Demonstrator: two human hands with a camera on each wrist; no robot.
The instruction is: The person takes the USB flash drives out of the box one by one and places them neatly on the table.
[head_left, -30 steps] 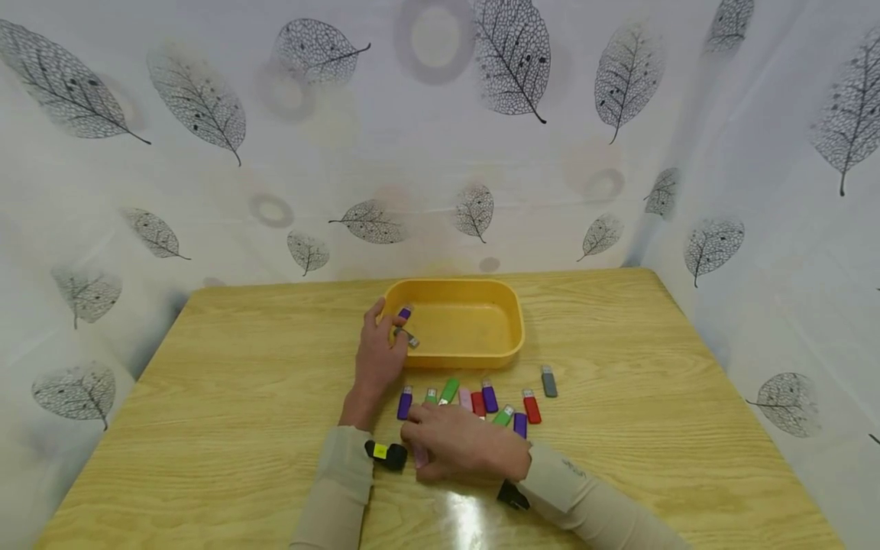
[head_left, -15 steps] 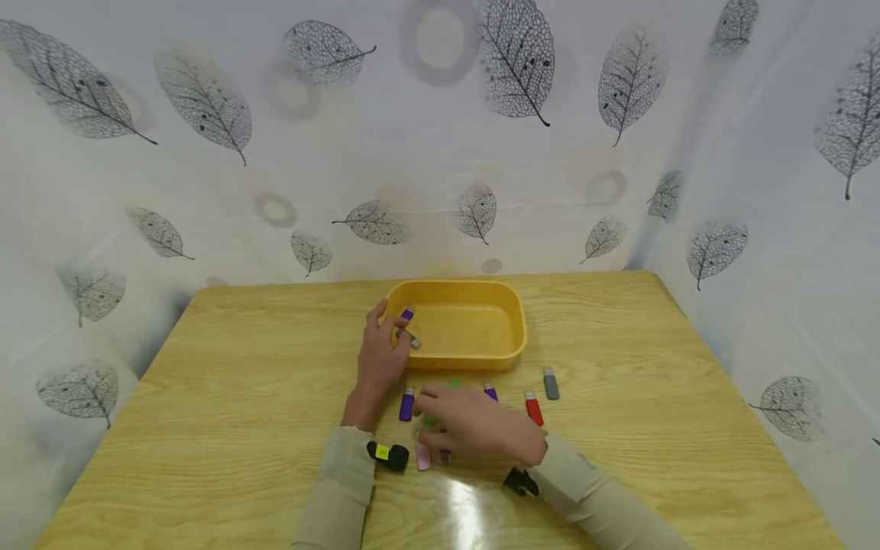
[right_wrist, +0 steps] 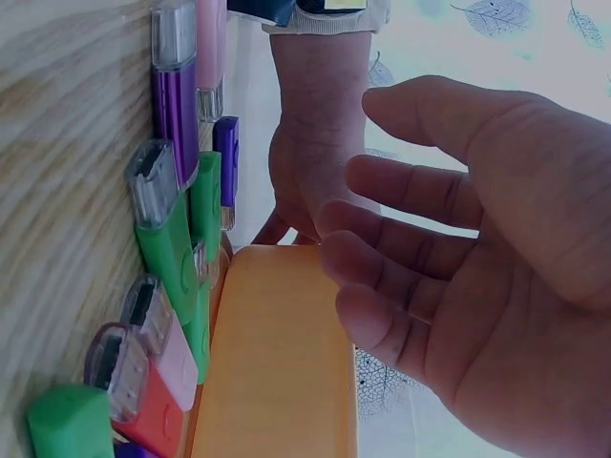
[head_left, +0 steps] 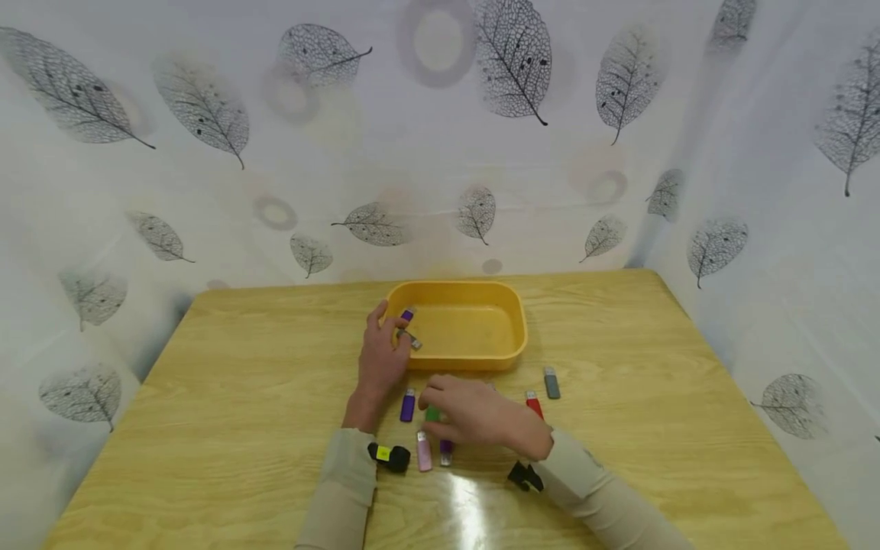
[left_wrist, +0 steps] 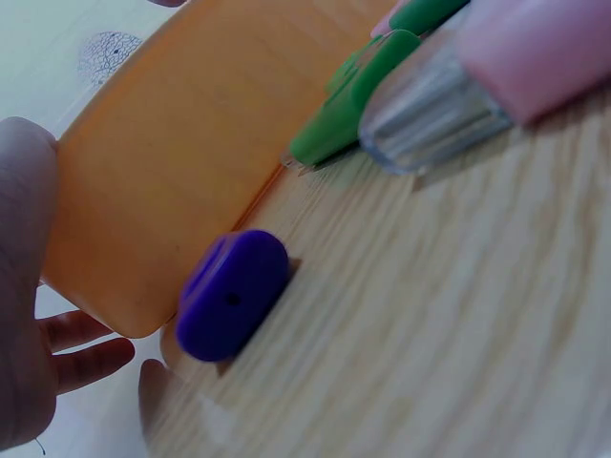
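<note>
My left hand (head_left: pixel 381 363) holds the left end of a yellow plastic tray (head_left: pixel 461 363) by its rim. Inside the tray, near those fingers, lie a purple USB flash drive (head_left: pixel 408 315) and a grey one (head_left: pixel 412 341). Loosely bent and holding nothing, my right hand (right_wrist: pixel 516 248) hovers over more USB flash drives on the table. Around it I see a pink drive (head_left: pixel 423 452), a purple drive (head_left: pixel 408 406) and a green drive (right_wrist: pixel 170 253). In the head view this hand covers several others.
A grey drive (head_left: pixel 552 383) and a partly covered red drive (head_left: pixel 533 403) lie right of the hand on the wooden table (head_left: pixel 653 428). Behind the table hangs a white leaf-patterned curtain (head_left: pixel 419 153). A black wrist camera (head_left: pixel 389 457) sits by the left cuff.
The right hand has lifted and shifted slightly right and away from me, uncovering the pink drive and the end of a purple one. The left hand stays on the tray.
</note>
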